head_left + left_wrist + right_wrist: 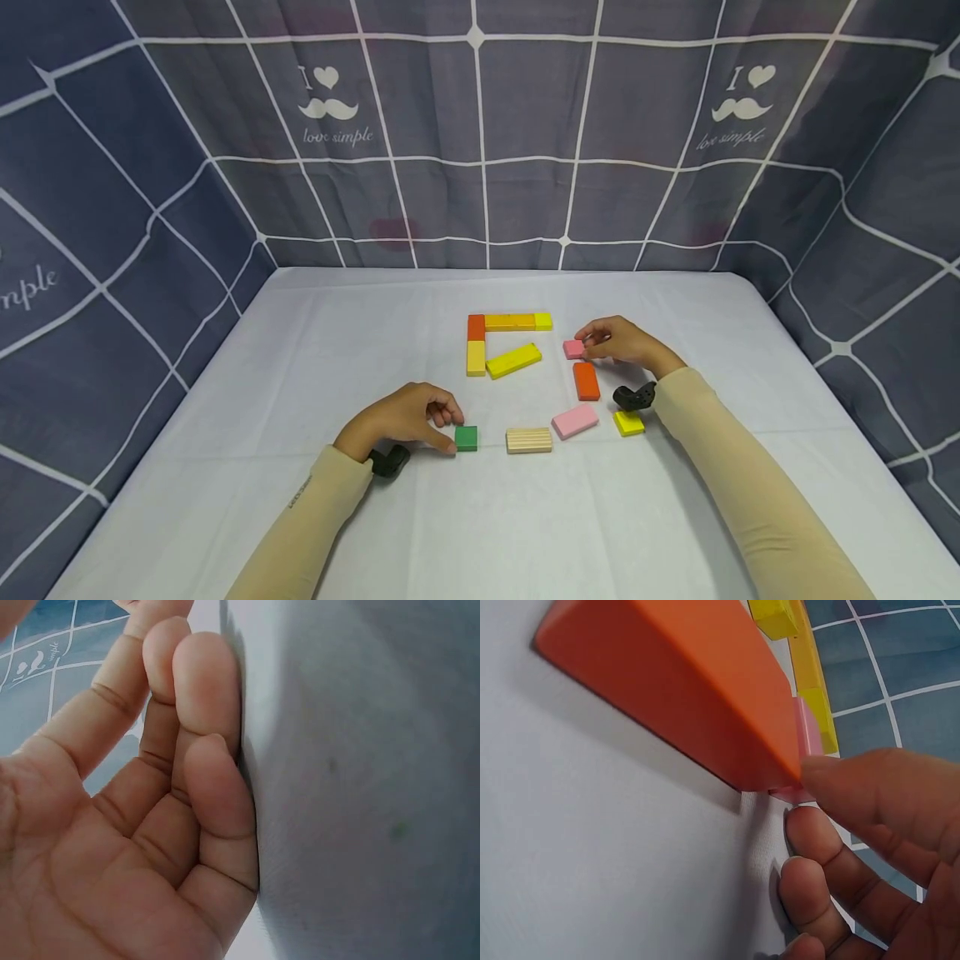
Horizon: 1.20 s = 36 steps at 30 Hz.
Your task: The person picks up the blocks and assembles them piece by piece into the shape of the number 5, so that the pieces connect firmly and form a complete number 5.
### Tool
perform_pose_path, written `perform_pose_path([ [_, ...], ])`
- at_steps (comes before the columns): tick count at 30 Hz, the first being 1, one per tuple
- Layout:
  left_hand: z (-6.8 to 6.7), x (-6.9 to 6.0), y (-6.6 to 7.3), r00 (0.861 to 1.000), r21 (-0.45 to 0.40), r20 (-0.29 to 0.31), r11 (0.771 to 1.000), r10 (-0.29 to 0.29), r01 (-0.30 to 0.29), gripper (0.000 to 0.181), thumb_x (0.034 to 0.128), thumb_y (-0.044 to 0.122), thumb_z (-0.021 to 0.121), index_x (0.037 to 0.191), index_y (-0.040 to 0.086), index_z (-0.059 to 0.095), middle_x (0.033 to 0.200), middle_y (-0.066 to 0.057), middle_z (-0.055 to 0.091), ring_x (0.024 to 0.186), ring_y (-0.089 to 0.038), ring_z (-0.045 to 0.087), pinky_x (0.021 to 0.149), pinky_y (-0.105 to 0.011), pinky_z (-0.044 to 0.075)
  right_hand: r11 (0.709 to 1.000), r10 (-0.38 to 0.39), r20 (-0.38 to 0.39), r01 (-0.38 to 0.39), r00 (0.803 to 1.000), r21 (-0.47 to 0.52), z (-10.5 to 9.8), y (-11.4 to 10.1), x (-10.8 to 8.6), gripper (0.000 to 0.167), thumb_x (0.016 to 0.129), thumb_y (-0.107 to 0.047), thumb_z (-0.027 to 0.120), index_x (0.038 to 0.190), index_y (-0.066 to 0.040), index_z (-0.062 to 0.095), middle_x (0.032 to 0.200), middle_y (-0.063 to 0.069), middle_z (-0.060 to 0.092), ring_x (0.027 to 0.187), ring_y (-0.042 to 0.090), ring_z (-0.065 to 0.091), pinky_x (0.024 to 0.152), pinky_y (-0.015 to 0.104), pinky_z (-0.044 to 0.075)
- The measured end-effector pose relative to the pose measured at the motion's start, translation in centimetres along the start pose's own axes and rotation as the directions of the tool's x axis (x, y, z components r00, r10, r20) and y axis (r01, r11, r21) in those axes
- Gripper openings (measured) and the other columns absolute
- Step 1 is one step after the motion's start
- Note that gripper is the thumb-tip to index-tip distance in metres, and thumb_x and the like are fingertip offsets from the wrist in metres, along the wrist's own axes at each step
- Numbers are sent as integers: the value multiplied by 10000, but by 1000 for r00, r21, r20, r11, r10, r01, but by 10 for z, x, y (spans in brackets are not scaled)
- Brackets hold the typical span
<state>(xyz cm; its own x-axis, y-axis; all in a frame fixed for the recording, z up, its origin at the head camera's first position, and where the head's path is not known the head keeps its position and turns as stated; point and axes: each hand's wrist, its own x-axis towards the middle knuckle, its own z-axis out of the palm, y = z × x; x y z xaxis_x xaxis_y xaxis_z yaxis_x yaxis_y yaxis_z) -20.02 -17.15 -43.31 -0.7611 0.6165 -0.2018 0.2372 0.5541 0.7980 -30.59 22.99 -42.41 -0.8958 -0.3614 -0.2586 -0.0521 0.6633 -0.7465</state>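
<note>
On the white table, my left hand [411,415] holds a small green block [467,438] by its left end, with thumb and forefinger at its near and far sides. In the left wrist view the other fingers [217,787] curl against the cloth, and the green block is out of sight. Farther off to the right, my right hand [622,342] pinches a small pink block [573,349] between thumb and fingers. Just nearer than that pink block lies an orange block [587,382]. It fills much of the right wrist view and partly covers the pink block [807,735].
At the back, a red-orange block [476,327], an amber bar [510,322] and yellow blocks [476,358] form a corner. A loose yellow bar [513,361] slants inside. Nearer lie a ridged wooden block [528,440], a larger pink block [575,422] and a yellow block [628,423].
</note>
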Motion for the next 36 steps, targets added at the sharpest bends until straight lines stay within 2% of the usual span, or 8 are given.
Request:
perform_pose_path([
  [9,-1,0,0,1000,10,4,1000,7,-8,247,801,109,959,980,97,789,886,36,707,826,-142,588,774,-242,484,1000,19,-10,-19,1000,8,4,-3,3,392,991,-119,766,1344,29,680,1075,99,646,884,221,522,688,301,446],
  [23,-2,-1,0,1000,10,5,1000,21,-21,225,811,113,953,964,99,789,874,45,709,823,-139,591,772,-240,487,999,-28,8,29,1000,-34,13,-15,5,337,983,-84,758,1288,48,702,1085,122,656,978,262,542,787,321,466],
  [36,-2,0,-1,1000,15,4,1000,12,-12,223,812,115,955,959,104,788,865,52,701,820,-136,588,770,-239,488,997,-51,-1,51,999,-65,22,-23,9,275,980,-74,764,1234,24,726,1037,104,650,985,259,556,801,308,472],
])
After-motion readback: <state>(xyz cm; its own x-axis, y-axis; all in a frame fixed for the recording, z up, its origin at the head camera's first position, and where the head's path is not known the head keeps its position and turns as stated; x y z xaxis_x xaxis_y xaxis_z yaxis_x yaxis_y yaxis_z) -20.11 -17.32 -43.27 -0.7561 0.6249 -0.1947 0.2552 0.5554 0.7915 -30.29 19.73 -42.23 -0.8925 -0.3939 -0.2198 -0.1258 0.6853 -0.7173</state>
